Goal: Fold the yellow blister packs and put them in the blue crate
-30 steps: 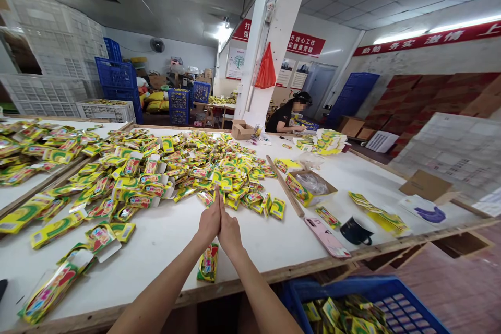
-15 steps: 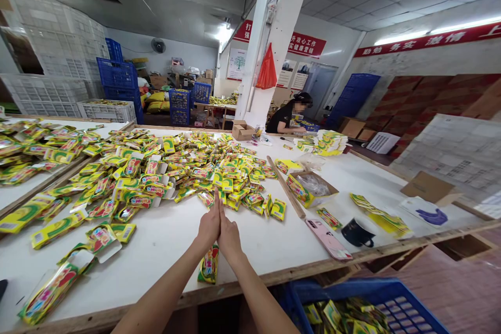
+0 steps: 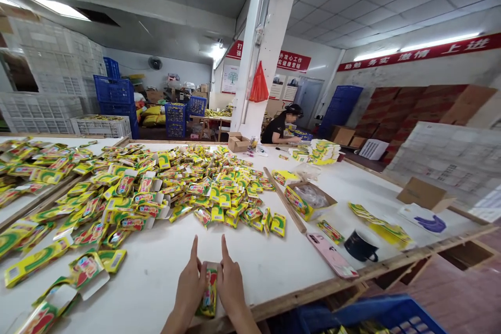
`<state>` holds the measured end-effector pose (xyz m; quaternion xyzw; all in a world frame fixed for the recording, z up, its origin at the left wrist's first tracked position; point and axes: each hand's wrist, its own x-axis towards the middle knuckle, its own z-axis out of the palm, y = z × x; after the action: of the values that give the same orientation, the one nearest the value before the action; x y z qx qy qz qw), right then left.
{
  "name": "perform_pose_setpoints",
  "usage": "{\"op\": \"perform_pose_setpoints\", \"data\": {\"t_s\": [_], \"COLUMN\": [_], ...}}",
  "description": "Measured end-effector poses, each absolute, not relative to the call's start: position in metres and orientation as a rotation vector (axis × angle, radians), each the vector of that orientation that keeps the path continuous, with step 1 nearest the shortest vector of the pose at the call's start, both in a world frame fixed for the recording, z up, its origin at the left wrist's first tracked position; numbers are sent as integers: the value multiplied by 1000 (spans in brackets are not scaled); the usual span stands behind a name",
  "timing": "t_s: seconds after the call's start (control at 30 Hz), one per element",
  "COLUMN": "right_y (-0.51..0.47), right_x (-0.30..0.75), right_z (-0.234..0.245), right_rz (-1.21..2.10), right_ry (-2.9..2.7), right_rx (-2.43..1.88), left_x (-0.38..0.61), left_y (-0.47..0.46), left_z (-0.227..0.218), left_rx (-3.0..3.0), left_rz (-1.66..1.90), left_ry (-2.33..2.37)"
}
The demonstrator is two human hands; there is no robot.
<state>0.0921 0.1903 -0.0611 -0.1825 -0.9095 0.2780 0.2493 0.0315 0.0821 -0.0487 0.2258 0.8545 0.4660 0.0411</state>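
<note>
My left hand (image 3: 190, 287) and my right hand (image 3: 231, 283) stand near the front edge of the white table (image 3: 164, 255), a small gap between them. Their fingers stretch forward, so both hands are open. A yellow, green and red packet (image 3: 207, 292) lies on the table in that gap, and both hands touch its sides. A large heap of the same packets (image 3: 176, 182) covers the table beyond my fingertips. A few opened packets with white flaps (image 3: 88, 269) lie to my left.
A pink phone (image 3: 332, 254), a black cup (image 3: 359, 246), a wooden stick (image 3: 284, 199) and an open carton (image 3: 311, 195) lie to the right. A blue crate (image 3: 376, 315) stands below the table edge. Another person (image 3: 279, 126) sits at the far end beside a white pillar (image 3: 264, 47).
My hands were pressed palm to palm further out over the table. They have drawn back toward me and parted, and now flank the packet. The view has tipped slightly.
</note>
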Motion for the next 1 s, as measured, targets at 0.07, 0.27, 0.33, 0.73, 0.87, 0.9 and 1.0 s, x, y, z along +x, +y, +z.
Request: {"op": "perform_pose_setpoints", "data": {"t_s": [0.07,0.27,0.33,0.73,0.87,0.9,1.0], "right_y": [193,194,194,188,190,191,194], "right_x": [95,98,97,99,103,104,108], "right_z": [-70,-72,-72,-67,-68,-68,-66], "right_rz": [818,1003,1019,1439,1582,1620,1718], "right_ry": [-2438,-2393,-2410,-2086,-2016,-2017,-2006], "right_rx": [-535,-575,-575,-524,-473,-442,-356], "left_x": [33,28,25,36,38,37,35], "left_y": [70,54,54,56,56,56,54], "left_z": [-63,-81,-82,-63,-62,-62,-60], "left_rx": [659,695,733,701,689,682,669], "left_rz": [1448,1426,1382,1742,1877,1886,1891], "left_ry": [2620,2603,2575,2079,1901,1888,1863]}}
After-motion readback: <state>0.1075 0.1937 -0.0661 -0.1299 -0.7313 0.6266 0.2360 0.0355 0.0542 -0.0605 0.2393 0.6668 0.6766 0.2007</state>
